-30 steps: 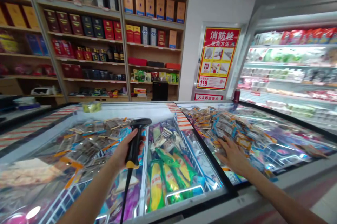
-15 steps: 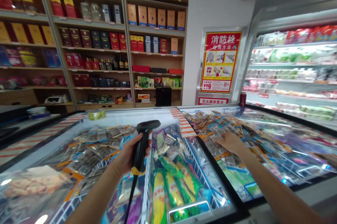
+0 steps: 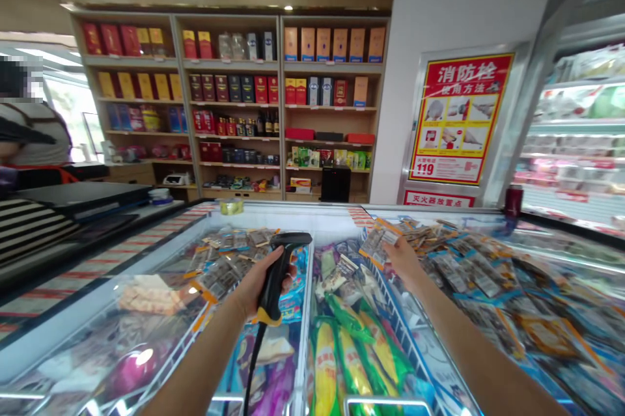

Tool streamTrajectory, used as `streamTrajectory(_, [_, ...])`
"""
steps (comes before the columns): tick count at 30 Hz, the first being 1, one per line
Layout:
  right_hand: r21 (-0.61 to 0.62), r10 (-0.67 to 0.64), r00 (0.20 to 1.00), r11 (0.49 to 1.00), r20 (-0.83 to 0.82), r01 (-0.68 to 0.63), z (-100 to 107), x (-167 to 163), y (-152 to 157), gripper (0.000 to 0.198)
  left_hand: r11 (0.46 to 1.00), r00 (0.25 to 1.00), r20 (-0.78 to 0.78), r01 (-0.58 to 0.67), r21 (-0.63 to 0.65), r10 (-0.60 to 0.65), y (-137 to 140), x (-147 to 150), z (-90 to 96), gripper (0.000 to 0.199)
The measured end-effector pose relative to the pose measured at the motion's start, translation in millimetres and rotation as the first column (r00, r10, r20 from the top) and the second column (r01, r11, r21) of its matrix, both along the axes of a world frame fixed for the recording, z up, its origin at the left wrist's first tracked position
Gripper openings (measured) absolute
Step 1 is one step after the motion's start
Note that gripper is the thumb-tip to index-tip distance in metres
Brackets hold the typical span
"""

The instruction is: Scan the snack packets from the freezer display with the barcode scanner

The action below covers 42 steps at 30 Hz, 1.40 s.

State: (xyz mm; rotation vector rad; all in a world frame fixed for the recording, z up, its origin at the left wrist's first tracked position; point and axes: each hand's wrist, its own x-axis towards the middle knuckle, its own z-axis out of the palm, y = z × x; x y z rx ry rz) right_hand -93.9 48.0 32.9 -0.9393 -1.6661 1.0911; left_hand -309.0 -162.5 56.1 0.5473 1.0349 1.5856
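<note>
My left hand [image 3: 258,284] is wrapped round the grip of a black and yellow barcode scanner [image 3: 278,273]. Its head points right and its cable hangs down toward me. In my right hand [image 3: 404,263] is a flat snack packet [image 3: 377,243] with orange edges and a clear window, pinched at its right side. Just right of that hand, a pile of similar packets [image 3: 463,273] is spread on the freezer's glass. More packets [image 3: 229,266] lie in a smaller heap left of the scanner. Yellow ice-cream packs [image 3: 326,357] in green wrappers sit below, between my forearms.
The chest freezer's white divider [image 3: 301,338] runs between the baskets. A yellow roll [image 3: 231,207] stands on its back edge. At left are a counter [image 3: 92,198] and another person [image 3: 39,123]. Shelves [image 3: 234,64] of boxed goods stand behind.
My right hand has moved left from the pile and now holds a packet raised beside the scanner. The view has turned left, bringing another person into sight. The left hand keeps the scanner.
</note>
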Motion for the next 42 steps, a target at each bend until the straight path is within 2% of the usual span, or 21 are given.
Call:
streamTrajectory(4, [0.118,-0.031,0.997,0.993,0.073,0.023,-18,-33,3,0.030,1.000,0.999,-0.040,0.010,-0.013,-0.010,-6,-5,-4.7,0.030])
streamTrajectory(9, [0.099,-0.015,0.990,0.995,0.137,0.001,-32,-32,13,0.017,0.999,0.994,-0.105,0.034,-0.034,-0.038,-7,-3,-5.7,0.032])
streamTrajectory(12, [0.026,0.024,0.993,0.999,0.115,-0.027,-28,-26,15,0.021,0.996,0.983,-0.169,0.063,-0.065,-0.073,-7,1,-3.7,0.035])
streamTrajectory(15, [-0.081,0.134,0.989,0.988,0.069,-0.129,-19,-23,8,0.025,0.993,0.973,-0.213,0.070,-0.096,-0.090,-9,7,-1.0,0.037])
streamTrajectory(17, [-0.182,0.253,0.967,0.950,-0.034,-0.255,-13,-22,3,0.024,0.992,0.966,-0.240,0.074,-0.098,-0.096,-11,13,1.4,0.036])
streamTrajectory(19, [-0.275,0.323,0.926,0.888,-0.198,-0.368,-10,-22,-1,0.023,0.991,0.956,-0.269,0.095,-0.095,-0.117,-13,21,3.7,0.035])
streamTrajectory(21, [-0.346,0.301,0.894,0.842,-0.333,-0.413,-10,-21,0,0.023,0.988,0.948,-0.284,0.119,-0.099,-0.143,-16,28,5.4,0.034])
streamTrajectory(24, [-0.436,0.215,0.884,0.806,-0.415,-0.401,-12,-21,8,0.022,0.984,0.947,-0.277,0.137,-0.114,-0.164,-19,35,6.7,0.035])
streamTrajectory(27, [-0.473,0.174,0.855,0.771,-0.488,-0.427,-12,-19,14,0.027,0.976,0.936,-0.284,0.179,-0.123,-0.207,-21,39,6.9,0.036])
streamTrajectory(33, [-0.468,0.194,0.844,0.759,-0.499,-0.451,-10,-17,18,0.036,0.961,0.919,-0.288,0.235,-0.147,-0.269,-21,43,4.6,0.036])
streamTrajectory(36, [-0.469,0.201,0.852,0.762,-0.484,-0.446,-11,-19,17,0.036,0.962,0.923,-0.280,0.232,-0.143,-0.264,-19,46,2.5,0.036])
streamTrajectory(42, [-0.514,0.198,0.866,0.736,-0.460,-0.441,-6,-23,8,0.040,0.961,0.932,-0.251,0.227,-0.156,-0.261,-17,51,-1.4,0.036])
